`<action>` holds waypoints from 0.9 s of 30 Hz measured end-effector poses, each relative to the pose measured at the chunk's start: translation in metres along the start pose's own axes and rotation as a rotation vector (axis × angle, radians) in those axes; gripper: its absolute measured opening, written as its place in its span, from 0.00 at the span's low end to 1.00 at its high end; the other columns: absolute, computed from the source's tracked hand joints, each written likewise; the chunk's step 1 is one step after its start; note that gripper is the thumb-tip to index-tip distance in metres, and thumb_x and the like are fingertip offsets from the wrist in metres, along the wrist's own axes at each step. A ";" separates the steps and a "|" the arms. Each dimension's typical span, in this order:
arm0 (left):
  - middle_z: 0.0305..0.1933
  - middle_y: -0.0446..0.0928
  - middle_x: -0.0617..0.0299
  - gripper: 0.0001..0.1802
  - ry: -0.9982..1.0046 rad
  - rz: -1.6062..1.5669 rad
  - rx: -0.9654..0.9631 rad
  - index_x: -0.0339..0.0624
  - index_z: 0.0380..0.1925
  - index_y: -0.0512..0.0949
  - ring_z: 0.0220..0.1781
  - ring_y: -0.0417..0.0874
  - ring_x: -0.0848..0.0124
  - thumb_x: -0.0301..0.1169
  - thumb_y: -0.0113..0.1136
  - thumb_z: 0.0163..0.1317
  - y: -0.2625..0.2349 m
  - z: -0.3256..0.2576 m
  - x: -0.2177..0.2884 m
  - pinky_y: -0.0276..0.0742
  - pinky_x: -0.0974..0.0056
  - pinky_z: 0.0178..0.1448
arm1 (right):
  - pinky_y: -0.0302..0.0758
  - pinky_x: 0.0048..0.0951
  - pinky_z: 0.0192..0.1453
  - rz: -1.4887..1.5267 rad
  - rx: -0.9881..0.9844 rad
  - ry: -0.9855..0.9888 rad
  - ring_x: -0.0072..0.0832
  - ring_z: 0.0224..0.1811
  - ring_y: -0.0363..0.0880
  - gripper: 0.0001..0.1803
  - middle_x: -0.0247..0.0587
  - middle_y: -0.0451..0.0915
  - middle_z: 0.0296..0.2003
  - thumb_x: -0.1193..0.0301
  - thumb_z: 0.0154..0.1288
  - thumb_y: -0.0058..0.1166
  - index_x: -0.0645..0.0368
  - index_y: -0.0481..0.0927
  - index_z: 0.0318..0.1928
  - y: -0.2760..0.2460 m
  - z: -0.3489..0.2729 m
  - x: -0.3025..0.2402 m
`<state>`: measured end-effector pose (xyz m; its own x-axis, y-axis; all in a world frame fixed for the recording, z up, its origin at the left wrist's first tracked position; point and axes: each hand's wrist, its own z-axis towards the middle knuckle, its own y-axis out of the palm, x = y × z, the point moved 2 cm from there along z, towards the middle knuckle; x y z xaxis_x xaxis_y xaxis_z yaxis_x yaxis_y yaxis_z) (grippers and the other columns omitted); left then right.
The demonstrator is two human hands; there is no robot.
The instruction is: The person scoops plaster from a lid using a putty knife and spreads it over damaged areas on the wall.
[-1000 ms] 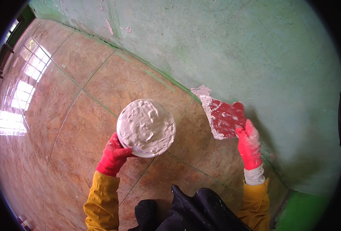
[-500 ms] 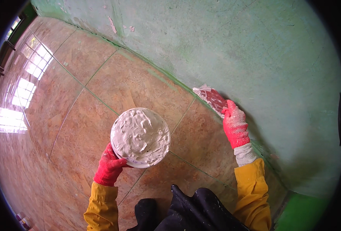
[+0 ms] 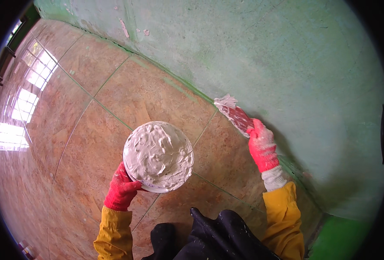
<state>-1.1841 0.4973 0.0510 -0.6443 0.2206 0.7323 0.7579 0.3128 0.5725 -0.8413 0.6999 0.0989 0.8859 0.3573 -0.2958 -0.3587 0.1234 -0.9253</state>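
Observation:
My left hand (image 3: 122, 189), in a red work glove, grips the near-left rim of a round white tub (image 3: 155, 189). Pale, creamy filler paste (image 3: 158, 151) fills it to the top, its surface ridged and swirled. My right hand (image 3: 262, 145), gloved in red and dusted with white, is closed on a putty knife (image 3: 237, 118) with a wide reddish blade smeared with paste. The blade's far edge lies at the foot of the green wall, where a fresh patch of paste (image 3: 227, 101) shows. The knife's handle is hidden in the glove.
The pale green wall (image 3: 265, 52) runs diagonally, with chipped spots (image 3: 124, 27) at far left. Glossy brown floor tiles (image 3: 92, 143) reflect windows at the left. A bright green surface (image 3: 339, 238) lies at lower right. My dark-clothed legs (image 3: 218, 238) are at the bottom.
My right hand and the putty knife have shifted slightly left and down along the wall's foot. More paste now shows on the wall beside the blade. The tub is nearly still.

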 end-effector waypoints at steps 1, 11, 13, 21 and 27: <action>0.58 0.69 0.57 0.46 -0.005 -0.003 -0.005 0.37 0.61 0.59 0.57 0.72 0.63 0.25 0.68 0.38 0.007 -0.003 0.001 0.77 0.55 0.53 | 0.72 0.47 0.35 0.021 -0.029 0.006 0.50 0.34 0.77 0.13 0.50 0.78 0.32 0.77 0.57 0.44 0.58 0.72 0.44 0.002 0.003 0.000; 0.58 0.70 0.58 0.46 -0.018 0.001 -0.006 0.37 0.61 0.59 0.58 0.72 0.64 0.24 0.67 0.37 0.033 -0.021 -0.001 0.73 0.58 0.56 | 0.74 0.44 0.36 0.005 0.086 0.056 0.46 0.34 0.78 0.13 0.49 0.79 0.31 0.76 0.58 0.45 0.60 0.72 0.45 -0.045 -0.008 0.023; 0.58 0.70 0.57 0.45 -0.001 0.012 -0.006 0.36 0.61 0.60 0.58 0.72 0.64 0.24 0.67 0.37 0.032 -0.022 -0.003 0.72 0.59 0.57 | 0.74 0.43 0.36 0.041 0.082 0.091 0.45 0.34 0.79 0.13 0.48 0.79 0.31 0.77 0.58 0.44 0.60 0.72 0.45 -0.067 -0.019 0.016; 0.58 0.70 0.57 0.45 -0.005 0.049 -0.009 0.35 0.60 0.61 0.59 0.71 0.64 0.26 0.68 0.36 0.053 -0.031 -0.004 0.66 0.60 0.62 | 0.73 0.45 0.35 -0.018 -0.002 0.008 0.48 0.34 0.77 0.13 0.49 0.79 0.31 0.76 0.57 0.44 0.57 0.73 0.43 -0.064 -0.012 0.017; 0.60 0.69 0.56 0.47 -0.008 0.036 -0.041 0.35 0.61 0.60 0.60 0.70 0.64 0.26 0.69 0.35 0.096 -0.049 -0.001 0.66 0.60 0.62 | 0.73 0.44 0.38 -0.045 -0.068 -0.002 0.46 0.36 0.78 0.12 0.45 0.79 0.32 0.75 0.58 0.44 0.56 0.73 0.44 -0.063 0.007 0.034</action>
<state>-1.1056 0.4814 0.1230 -0.6171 0.2386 0.7499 0.7841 0.2667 0.5604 -0.7909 0.7109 0.1488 0.9002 0.3545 -0.2529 -0.2976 0.0767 -0.9516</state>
